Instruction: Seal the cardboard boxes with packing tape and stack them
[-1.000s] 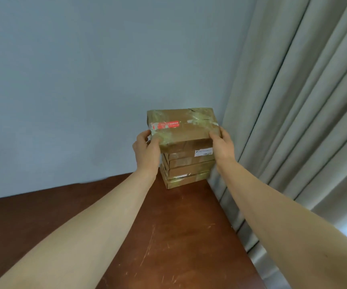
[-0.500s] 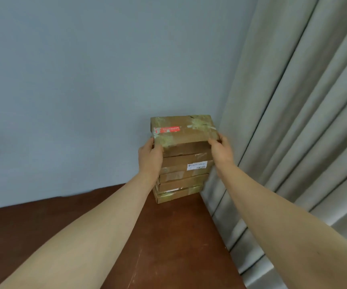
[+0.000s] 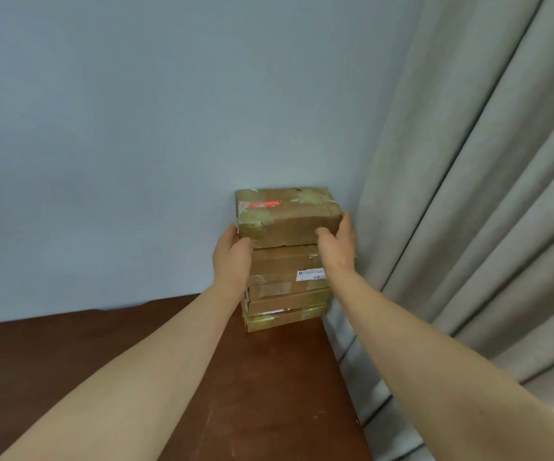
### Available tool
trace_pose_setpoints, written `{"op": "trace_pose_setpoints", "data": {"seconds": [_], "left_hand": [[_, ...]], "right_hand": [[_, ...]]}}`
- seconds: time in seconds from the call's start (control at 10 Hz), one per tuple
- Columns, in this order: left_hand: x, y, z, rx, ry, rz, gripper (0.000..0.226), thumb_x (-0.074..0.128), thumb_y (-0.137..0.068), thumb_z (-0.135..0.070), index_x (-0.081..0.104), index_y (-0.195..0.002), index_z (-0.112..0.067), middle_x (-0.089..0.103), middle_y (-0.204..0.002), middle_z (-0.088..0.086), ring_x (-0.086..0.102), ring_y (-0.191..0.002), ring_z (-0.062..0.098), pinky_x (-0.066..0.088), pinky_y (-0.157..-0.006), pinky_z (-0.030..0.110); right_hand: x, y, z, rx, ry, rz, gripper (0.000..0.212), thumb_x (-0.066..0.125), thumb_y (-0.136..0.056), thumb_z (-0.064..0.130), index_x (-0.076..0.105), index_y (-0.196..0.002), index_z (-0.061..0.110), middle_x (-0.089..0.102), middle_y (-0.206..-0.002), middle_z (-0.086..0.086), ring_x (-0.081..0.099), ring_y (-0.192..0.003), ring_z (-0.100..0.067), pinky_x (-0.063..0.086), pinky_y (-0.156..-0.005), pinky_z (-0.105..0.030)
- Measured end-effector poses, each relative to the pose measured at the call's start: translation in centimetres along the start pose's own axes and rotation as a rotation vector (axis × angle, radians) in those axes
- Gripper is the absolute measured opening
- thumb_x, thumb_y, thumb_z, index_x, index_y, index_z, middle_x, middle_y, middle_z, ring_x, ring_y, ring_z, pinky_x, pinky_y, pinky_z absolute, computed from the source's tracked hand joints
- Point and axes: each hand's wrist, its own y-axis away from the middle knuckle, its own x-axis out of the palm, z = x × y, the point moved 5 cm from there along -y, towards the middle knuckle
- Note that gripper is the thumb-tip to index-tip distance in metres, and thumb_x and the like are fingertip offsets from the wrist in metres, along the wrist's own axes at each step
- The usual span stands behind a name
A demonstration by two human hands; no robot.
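we find the top box [image 3: 287, 216], a brown rectangular cardboard carton wrapped in glossy clear packing tape, seated on the stack of brown cardboard boxes [image 3: 285, 294] at the far right corner of the dark reddish-brown wooden table [image 3: 269, 394]. its underside meets the box beneath along the front edge; we cannot tell whether its full weight rests there. a red printed label [image 3: 264, 204] lies on its upper face near the left end.

the left hand [image 3: 232, 256] holds the left end of the top box: the thumb presses the lower front corner, and the fingers reach round the end face, out of sight. the right hand [image 3: 337, 246] holds the right end: the thumb lies across the front face, and the fingers [image 3: 347, 221] stand upright along the end. both forearms are bare.

a white shipping label [image 3: 311, 275] sits on the front of the second box down. the stack stands against the pale blue-grey wall [image 3: 136, 144] and just beside the pleated beige curtain [image 3: 485, 194], which hangs past the right edge of the table.
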Motion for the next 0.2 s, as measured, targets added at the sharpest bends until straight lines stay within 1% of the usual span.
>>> {"op": "trace_pose_setpoints", "data": {"seconds": [0.1,0.2], "left_hand": [[-0.15,-0.17,0.89,-0.047,-0.026,0.015,0.057,0.044,-0.08,-0.002,0.044,-0.137,-0.003,0.052,-0.135,0.016,0.05,-0.124,0.028,0.043,-0.103,0.039],[-0.96,0.35,0.89,-0.087,-0.024,-0.023,0.062,0.043,-0.09,-0.003,0.027,-0.15,-0.01,0.029,-0.155,0.003,0.027,-0.142,0.018,0.023,-0.116,0.031]], "right_hand": [[-0.05,0.01,-0.58,-0.009,0.01,-0.026,0.075,0.049,-0.091,0.014,0.008,-0.153,0.016,0.007,-0.16,-0.004,0.014,-0.146,-0.021,0.013,-0.116,-0.035],[-0.43,0.76,-0.22,-0.02,-0.01,-0.086,0.074,0.05,-0.091,0.012,0.01,-0.153,0.013,0.006,-0.16,-0.008,0.015,-0.145,-0.024,0.015,-0.115,-0.033]]}}
